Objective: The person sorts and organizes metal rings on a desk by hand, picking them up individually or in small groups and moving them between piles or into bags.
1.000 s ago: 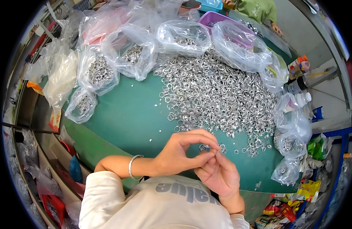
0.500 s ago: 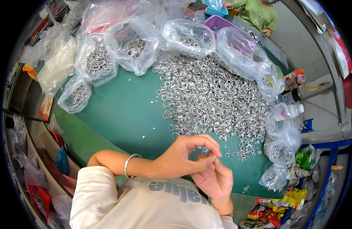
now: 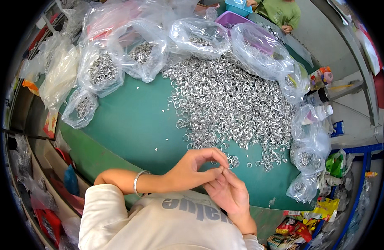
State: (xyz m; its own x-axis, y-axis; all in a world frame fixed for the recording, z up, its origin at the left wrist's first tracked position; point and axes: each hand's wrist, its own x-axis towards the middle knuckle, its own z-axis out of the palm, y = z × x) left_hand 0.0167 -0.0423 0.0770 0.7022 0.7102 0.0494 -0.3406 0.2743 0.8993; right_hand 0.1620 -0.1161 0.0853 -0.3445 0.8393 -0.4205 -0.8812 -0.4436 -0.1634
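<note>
My left hand (image 3: 191,168), with a silver bangle (image 3: 136,183) at its wrist, reaches in from the left with thumb and forefinger pinched. Its fingertips meet those of my right hand (image 3: 230,195), which is turned partly palm up, also in a pinch. Whatever lies between the fingertips is too small and covered to make out. Just beyond the hands spreads a large heap of silver metal rings (image 3: 233,104) on the green tabletop (image 3: 129,121). A small cluster of loose rings (image 3: 232,161) lies right beside my left fingers.
Clear plastic bags of rings (image 3: 103,71) line the table's far and left sides. More bags (image 3: 307,160) and a white-capped bottle (image 3: 323,111) stand along the right. A purple basin (image 3: 231,18) sits at the back, near a person in a green shirt (image 3: 279,12).
Both hands have shifted slightly left, still joined at the fingertips, and the small ring cluster beside them shows more. The whole view has tilted a little.
</note>
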